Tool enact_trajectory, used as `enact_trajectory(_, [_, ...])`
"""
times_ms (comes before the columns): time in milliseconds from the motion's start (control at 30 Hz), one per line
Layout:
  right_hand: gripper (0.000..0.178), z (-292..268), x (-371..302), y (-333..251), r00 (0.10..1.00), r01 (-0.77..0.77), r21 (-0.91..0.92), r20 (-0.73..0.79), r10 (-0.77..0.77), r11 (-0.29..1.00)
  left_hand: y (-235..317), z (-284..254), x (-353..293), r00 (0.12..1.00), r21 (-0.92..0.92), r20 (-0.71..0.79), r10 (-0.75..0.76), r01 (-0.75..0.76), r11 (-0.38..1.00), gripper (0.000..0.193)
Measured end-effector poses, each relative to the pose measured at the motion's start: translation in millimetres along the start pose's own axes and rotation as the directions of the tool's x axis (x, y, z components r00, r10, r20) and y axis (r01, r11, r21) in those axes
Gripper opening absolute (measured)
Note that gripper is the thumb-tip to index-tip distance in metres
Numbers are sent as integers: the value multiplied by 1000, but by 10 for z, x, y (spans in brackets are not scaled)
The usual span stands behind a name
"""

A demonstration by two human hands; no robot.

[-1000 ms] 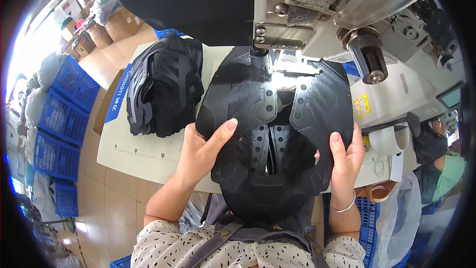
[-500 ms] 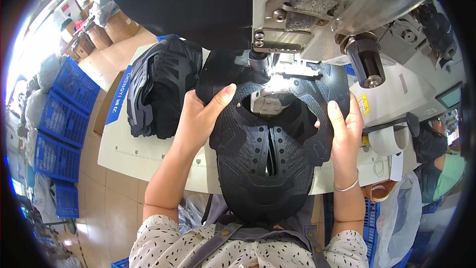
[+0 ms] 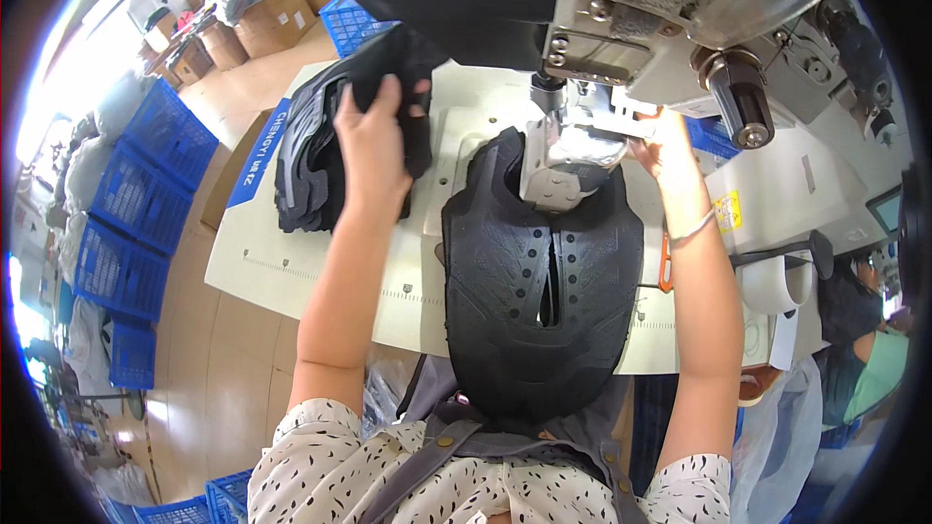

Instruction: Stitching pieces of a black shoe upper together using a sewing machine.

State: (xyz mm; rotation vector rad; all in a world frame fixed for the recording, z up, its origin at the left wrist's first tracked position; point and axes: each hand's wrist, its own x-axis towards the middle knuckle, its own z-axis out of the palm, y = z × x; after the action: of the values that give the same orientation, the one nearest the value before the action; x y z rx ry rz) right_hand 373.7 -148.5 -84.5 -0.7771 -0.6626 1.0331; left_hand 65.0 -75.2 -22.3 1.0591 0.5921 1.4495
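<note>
A black shoe upper with two rows of lace holes and a slit between them hangs over the table's near edge, its collar around the sewing machine's metal post. At the left, my left hand, slightly blurred, closes on a black shoe piece at a stack of dark shoe uppers. Behind the post, my right hand reaches in close to the machine's needle area. Its fingers are partly hidden and washed out by the lamp. An orange-handled tool lies beside my right wrist.
The sewing machine head overhangs the pale table, with a dark knob sticking down at the right. Blue crates stand on the floor at the left, cardboard boxes farther back. Another person sits at the far right.
My left hand has left the upper and moved up and left to the stack. My right hand has let go of the upper's edge and moved up beside the needle area.
</note>
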Motion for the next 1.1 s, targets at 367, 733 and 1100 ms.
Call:
enact_trajectory(367, [31,584,-1463,-41,971,123,-988,100,-217,95,329,-1972,270,941,696,-313,-130,320,642,36])
enact_trajectory(733, [32,352,-1459,47,991,-24,-952,-63,-118,304,-58,-630,-893,766,733,638,80,-636,242,68])
enact_trajectory(1100, [10,343,-1385,125,936,142,-979,84,-342,148,-165,-482,-857,793,813,564,-230,-484,323,90])
